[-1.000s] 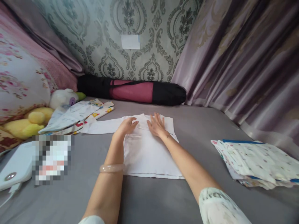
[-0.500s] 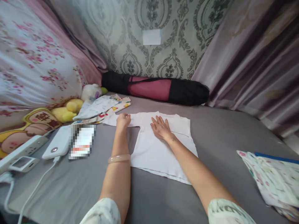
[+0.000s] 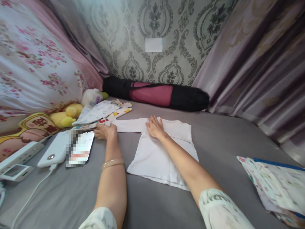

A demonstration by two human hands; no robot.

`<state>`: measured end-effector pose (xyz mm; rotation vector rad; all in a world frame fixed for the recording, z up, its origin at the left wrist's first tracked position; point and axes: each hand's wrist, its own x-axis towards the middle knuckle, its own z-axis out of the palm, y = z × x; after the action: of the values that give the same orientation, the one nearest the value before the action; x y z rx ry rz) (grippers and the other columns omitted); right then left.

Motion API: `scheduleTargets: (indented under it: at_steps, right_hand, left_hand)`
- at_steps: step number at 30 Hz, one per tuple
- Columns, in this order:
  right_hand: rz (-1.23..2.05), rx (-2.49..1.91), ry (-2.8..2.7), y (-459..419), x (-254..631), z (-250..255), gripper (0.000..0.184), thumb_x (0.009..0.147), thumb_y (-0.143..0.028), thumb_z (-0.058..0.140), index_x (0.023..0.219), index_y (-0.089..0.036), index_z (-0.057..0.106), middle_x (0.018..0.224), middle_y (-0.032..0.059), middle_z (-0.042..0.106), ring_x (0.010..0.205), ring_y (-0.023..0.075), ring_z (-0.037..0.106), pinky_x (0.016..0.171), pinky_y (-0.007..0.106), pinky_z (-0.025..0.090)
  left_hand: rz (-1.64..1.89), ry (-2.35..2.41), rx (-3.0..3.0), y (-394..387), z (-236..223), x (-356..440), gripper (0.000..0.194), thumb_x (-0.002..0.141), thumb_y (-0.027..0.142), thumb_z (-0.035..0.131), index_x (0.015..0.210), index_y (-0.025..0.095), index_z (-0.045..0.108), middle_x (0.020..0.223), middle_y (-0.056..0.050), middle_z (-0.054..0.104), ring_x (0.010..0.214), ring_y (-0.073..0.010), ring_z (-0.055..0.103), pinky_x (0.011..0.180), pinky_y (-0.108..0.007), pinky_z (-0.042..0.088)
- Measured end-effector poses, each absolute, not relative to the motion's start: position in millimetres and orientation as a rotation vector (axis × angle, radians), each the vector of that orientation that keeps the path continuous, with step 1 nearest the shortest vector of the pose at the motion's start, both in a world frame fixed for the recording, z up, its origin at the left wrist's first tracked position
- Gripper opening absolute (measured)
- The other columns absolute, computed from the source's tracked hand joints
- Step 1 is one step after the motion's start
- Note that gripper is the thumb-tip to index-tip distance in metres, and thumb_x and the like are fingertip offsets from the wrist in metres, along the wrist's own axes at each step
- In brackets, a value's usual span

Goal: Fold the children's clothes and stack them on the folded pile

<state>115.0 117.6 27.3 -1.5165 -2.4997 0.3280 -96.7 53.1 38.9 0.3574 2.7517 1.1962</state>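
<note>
A white long-sleeved shirt (image 3: 164,159) lies flat on the grey sheet, with one sleeve (image 3: 128,125) stretched out to the left. The other sleeve seems folded across the body. At the cuff end of the outstretched sleeve is my left hand (image 3: 105,131), its fingers closed on the cloth and partly hidden. My right hand (image 3: 155,127) rests flat on the upper part of the shirt near the shoulder, fingers extended.
Left of my left hand lie a phone (image 3: 82,148), a white power bank (image 3: 53,149) and a power strip (image 3: 23,156). Patterned clothes (image 3: 97,113) and plush toys (image 3: 69,115) are behind. A black and red bag (image 3: 152,94) lies along the wall; folded clothes (image 3: 274,184) sit at right.
My left hand has slid left along the sleeve from the shoulder to the cuff, straightening it. My right hand stays on the shirt, a little nearer the left shoulder. The view has turned left.
</note>
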Motion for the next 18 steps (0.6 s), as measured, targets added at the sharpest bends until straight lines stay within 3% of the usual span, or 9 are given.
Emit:
scheduleTargets:
  at_steps: [4, 12, 15, 18]
  right_hand:
    - [0.368, -1.504, -2.521, 116, 101, 14, 0.063, 0.1, -0.046, 0.017, 0.15, -0.01, 0.028, 0.158, 0.0112, 0.024, 0.146, 0.0242, 0.014, 0.117, 0.048, 0.004]
    - [0.313, -1.53, -2.493, 114, 98, 7, 0.061, 0.099, -0.045, 0.02, 0.15, -0.013, 0.029, 0.157, 0.0081, 0.026, 0.145, 0.0253, 0.017, 0.116, 0.049, 0.007]
    - [0.316, -1.531, -2.489, 115, 97, 7, 0.06, 0.098, -0.044, 0.022, 0.15, -0.015, 0.029, 0.157, 0.008, 0.027, 0.144, 0.0261, 0.018, 0.115, 0.05, 0.009]
    - [0.327, -1.534, -2.492, 116, 96, 8, 0.06, 0.097, -0.043, 0.023, 0.151, -0.017, 0.027, 0.157, 0.008, 0.027, 0.143, 0.0269, 0.019, 0.115, 0.052, 0.01]
  left_hand:
    - [1.17, 2.779, 0.41, 55, 34, -101, 0.06, 0.075, 0.03, 0.057, 0.127, 0.012, 0.033, 0.132, -0.033, 0.039, 0.124, -0.0482, 0.037, 0.089, -0.065, 0.033]
    - [1.044, 2.815, 0.383, 62, 34, -109, 0.059, 0.066, 0.017, 0.062, 0.121, 0.011, 0.043, 0.13, -0.029, 0.051, 0.124, -0.0417, 0.047, 0.097, -0.058, 0.038]
    - [1.075, 2.754, 0.401, 64, 34, -115, 0.039, 0.064, 0.017, 0.064, 0.102, 0.016, 0.054, 0.122, -0.022, 0.061, 0.12, -0.0403, 0.053, 0.099, -0.055, 0.039]
    - [1.214, 2.655, 0.503, 69, 32, -122, 0.018, 0.066, 0.021, 0.061, 0.083, 0.018, 0.056, 0.107, -0.018, 0.066, 0.111, -0.0379, 0.059, 0.096, -0.053, 0.044]
